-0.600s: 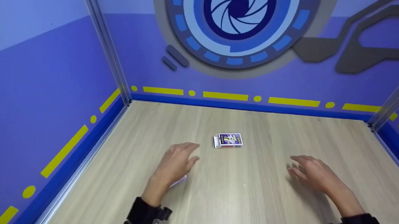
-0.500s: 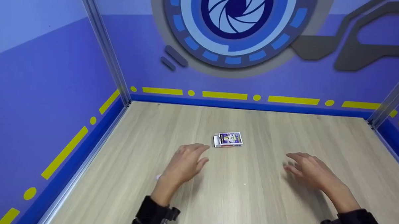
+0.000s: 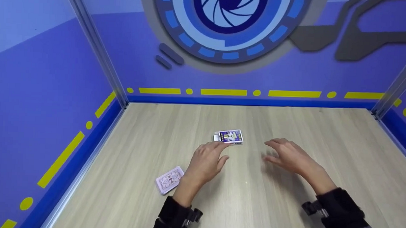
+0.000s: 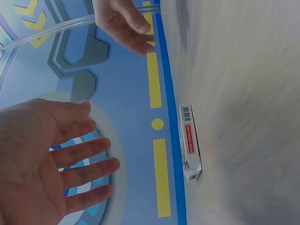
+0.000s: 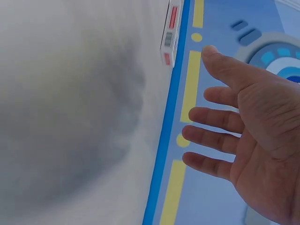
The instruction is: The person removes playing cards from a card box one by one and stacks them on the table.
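A small playing-card box (image 3: 231, 136) lies flat on the wooden table, its printed face up and a white flap sticking out at its left end. Just in front of it hovers my left hand (image 3: 206, 161), whose fingertips overlap the box's near edge in the head view. The left wrist view shows that hand's fingers spread with nothing in them, apart from the box (image 4: 189, 143). To the right of the box is my right hand (image 3: 289, 155), above the table and holding nothing. A stack of playing cards (image 3: 169, 180) lies back-side up beside my left wrist, which hides one corner.
A blue-purple back wall (image 3: 224, 82) with yellow dashes rises behind the table (image 3: 148, 132). The left wall (image 3: 31, 98) meets it at a metal corner post (image 3: 97, 46). Another post (image 3: 396, 80) stands at the right. Black camera straps (image 3: 341, 210) circle both wrists.
Both hands have moved inward and toward the card box, the left one rightward and the right one leftward. The card stack, mostly hidden behind the left hand before, now shows. The box still lies on the table.
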The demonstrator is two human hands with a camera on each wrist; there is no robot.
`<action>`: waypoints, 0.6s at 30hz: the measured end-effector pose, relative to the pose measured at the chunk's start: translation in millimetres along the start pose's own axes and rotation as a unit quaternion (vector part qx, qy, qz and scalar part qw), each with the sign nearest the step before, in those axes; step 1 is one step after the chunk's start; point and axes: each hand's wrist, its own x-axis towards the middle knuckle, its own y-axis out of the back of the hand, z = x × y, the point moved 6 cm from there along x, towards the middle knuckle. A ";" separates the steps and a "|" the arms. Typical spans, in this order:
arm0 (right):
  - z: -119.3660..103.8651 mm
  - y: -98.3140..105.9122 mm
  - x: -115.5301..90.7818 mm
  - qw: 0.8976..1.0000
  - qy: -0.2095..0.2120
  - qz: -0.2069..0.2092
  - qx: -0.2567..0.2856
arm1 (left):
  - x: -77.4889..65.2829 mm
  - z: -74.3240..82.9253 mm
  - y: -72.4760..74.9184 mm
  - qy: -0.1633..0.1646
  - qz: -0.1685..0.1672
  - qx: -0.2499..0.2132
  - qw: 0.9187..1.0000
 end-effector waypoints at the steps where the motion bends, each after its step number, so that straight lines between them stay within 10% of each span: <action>1: -1.9 -1.3 4.1 1.000 0.001 -0.002 0.001 | 2.1 0.8 -1.6 0.003 0.001 -0.002 1.000; 18: -22.5 -30.2 70.1 0.998 -0.009 -0.054 0.015 | 21.8 -7.4 -25.4 0.040 0.026 -0.049 0.998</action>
